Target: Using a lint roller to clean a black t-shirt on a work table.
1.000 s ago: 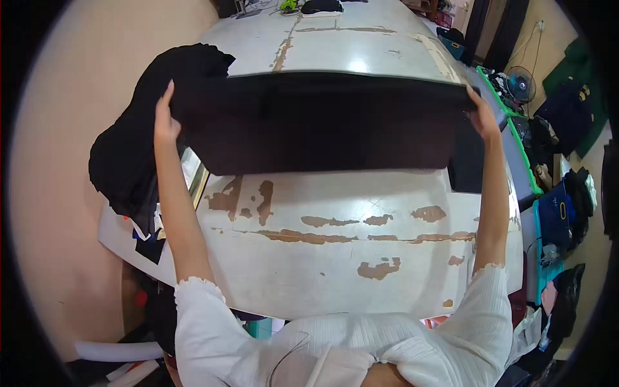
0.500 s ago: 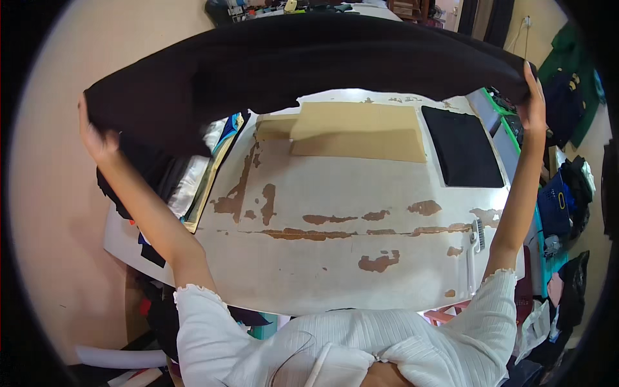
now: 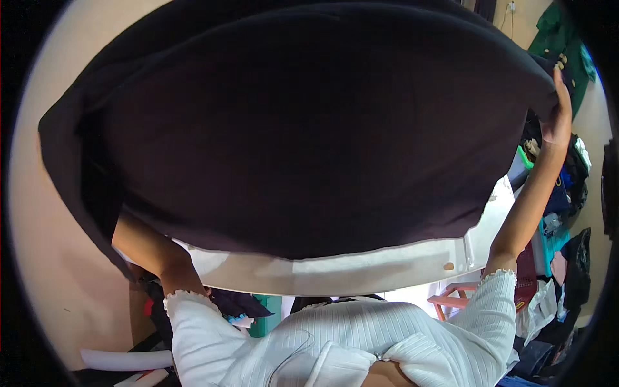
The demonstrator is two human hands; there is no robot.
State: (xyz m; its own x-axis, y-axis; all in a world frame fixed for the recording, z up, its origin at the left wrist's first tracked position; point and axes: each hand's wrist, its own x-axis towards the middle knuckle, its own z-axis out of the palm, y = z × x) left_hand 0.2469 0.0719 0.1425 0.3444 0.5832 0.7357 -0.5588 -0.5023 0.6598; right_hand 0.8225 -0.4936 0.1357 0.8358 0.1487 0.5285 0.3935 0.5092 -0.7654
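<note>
— How many cloths is the person lifting?

— One black cloth (image 3: 309, 129), spreading wide above the white surface (image 3: 361, 267), its long axis running left to right.

— And the grips?

— The right hand (image 3: 558, 119) is pinching the cloth's right edge. The left hand is hiding behind the fabric, so its grip I cannot tell.

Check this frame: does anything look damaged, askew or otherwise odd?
Nothing looks damaged. The large black fabric garment is spread wide and lifted, hiding most of the white table. The right hand grips its upper corner; the left hand is hidden behind the cloth. Clothes lie piled at the right.
</note>
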